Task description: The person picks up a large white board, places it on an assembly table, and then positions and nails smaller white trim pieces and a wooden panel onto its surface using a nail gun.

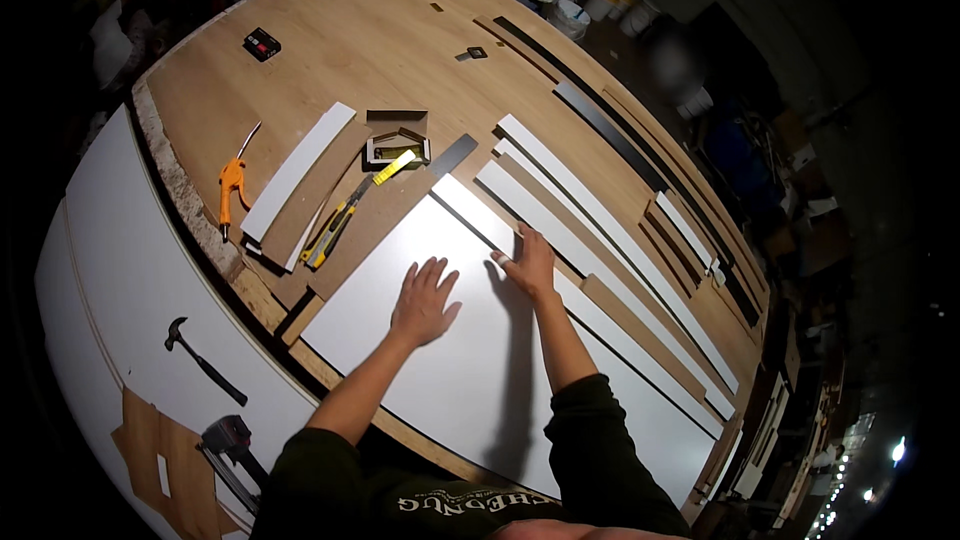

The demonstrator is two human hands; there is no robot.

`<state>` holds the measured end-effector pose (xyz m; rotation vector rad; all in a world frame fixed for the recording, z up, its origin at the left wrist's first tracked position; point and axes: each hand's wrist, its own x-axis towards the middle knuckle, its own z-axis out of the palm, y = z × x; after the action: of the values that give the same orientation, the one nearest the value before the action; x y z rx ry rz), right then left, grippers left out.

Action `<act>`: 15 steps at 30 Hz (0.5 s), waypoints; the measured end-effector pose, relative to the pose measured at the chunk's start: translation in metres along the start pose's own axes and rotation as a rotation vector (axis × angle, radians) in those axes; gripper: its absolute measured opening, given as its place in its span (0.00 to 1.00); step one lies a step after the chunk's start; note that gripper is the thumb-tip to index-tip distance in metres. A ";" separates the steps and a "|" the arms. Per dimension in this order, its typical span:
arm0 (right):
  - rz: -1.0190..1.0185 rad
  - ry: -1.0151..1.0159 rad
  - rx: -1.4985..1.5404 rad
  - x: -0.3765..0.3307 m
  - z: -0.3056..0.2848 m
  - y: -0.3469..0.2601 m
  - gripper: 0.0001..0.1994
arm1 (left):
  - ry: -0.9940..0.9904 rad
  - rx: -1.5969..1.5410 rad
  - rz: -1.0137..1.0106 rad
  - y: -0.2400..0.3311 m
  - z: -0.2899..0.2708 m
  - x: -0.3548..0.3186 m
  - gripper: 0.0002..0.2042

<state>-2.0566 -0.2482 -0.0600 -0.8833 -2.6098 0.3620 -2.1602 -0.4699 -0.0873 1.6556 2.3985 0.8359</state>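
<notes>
A large white panel (440,390) lies flat on the wooden worktable in front of me. My left hand (424,302) rests on its surface, fingers spread and holding nothing. Farther right, my right hand (530,262) is at the panel's right-hand edge, thumb apart from the stretched fingers. Those fingertips reach over a narrow dark line (463,212) that runs along a white strip (480,204). Beyond the panel's far left edge lies a yellow and black utility knife (328,232), near a yellow-handled tool (393,168) and a small open cardboard box (398,130).
Several white and brown strips (620,240) lie to the right. An orange air blow gun (232,185) is near the table's left edge. On a lower white sheet sit a hammer (205,360) and a nail gun (232,445). Buckets (570,18) stand past the far edge.
</notes>
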 end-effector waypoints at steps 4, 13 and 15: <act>0.068 -0.196 0.095 0.044 0.023 -0.018 0.37 | -0.047 -0.064 -0.020 -0.004 -0.008 0.006 0.25; 0.150 -0.149 0.151 0.063 0.017 -0.051 0.22 | -0.054 -0.158 -0.042 -0.006 -0.013 0.011 0.25; 0.176 -0.152 0.187 0.064 0.020 -0.053 0.23 | -0.069 -0.152 -0.050 -0.007 -0.016 0.012 0.25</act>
<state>-2.1407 -0.2514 -0.0434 -1.0591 -2.5845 0.7342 -2.1770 -0.4670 -0.0752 1.5366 2.2595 0.9124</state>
